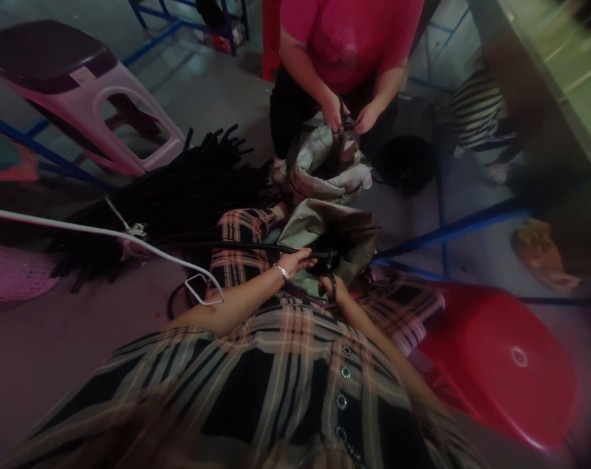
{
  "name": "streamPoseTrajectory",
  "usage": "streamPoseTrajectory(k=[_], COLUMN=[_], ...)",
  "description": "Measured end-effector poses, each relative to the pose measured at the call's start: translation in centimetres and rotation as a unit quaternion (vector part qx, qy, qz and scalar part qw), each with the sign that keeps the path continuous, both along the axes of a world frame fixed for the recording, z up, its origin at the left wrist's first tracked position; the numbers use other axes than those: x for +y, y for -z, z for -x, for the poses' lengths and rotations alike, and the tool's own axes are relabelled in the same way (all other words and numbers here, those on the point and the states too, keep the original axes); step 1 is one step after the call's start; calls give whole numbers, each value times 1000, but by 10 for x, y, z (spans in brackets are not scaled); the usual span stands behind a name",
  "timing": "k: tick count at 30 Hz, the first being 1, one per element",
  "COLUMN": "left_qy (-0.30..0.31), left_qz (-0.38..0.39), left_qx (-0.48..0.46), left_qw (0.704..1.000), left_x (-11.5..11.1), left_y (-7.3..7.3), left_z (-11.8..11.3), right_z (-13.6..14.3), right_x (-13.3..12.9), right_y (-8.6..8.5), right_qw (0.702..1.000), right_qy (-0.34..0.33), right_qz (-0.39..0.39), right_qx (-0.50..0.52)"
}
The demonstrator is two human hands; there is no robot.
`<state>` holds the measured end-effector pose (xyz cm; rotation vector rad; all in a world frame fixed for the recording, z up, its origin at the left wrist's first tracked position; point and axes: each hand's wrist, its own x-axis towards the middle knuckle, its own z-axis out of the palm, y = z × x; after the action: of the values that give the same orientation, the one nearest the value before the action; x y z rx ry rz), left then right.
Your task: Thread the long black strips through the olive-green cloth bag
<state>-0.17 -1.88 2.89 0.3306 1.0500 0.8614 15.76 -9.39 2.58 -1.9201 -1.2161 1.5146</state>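
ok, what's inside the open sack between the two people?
Open sack: crumpled pale lining and a dark interior; contents are too dark to identify. The co-worker's hands cover part of the top rim.

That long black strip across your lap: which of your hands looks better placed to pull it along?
Probably the left hand: it lies along the black strip, fingers on it. The right hand sits at the strip's end, curled around a small dark piece, so it seems occupied.

A plaid dress (276,384) in black, tan and pink is seen at the bottom. A pink shirt (349,39) is seen at top centre, a red stool (500,365) at lower right, a pink stool (81,98) with a dark seat at upper left, black strips (178,195) at centre left, and blue bars (446,228) at right.
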Motion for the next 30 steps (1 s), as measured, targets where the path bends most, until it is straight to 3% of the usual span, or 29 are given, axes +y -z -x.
streamPoseTrajectory(k=[8,14,25,30], left_qy=[-8,8,-7,-14], left_qz=[-1,-4,1,5], left_qx=[11,34,44,44], left_qw=[1000,999,999,999], left_x=[6,4,10,13], left_y=[-4,-1,0,3], left_z=[4,3,5,7], right_z=[4,-2,5,2], right_x=[-3,0,-5,-6], right_y=[-5,3,-6,2], right_qw=[1000,999,999,1000], right_qy=[5,-30,8,7], right_qz=[9,-23,13,1], right_qx=[-12,-16,-29,-26])
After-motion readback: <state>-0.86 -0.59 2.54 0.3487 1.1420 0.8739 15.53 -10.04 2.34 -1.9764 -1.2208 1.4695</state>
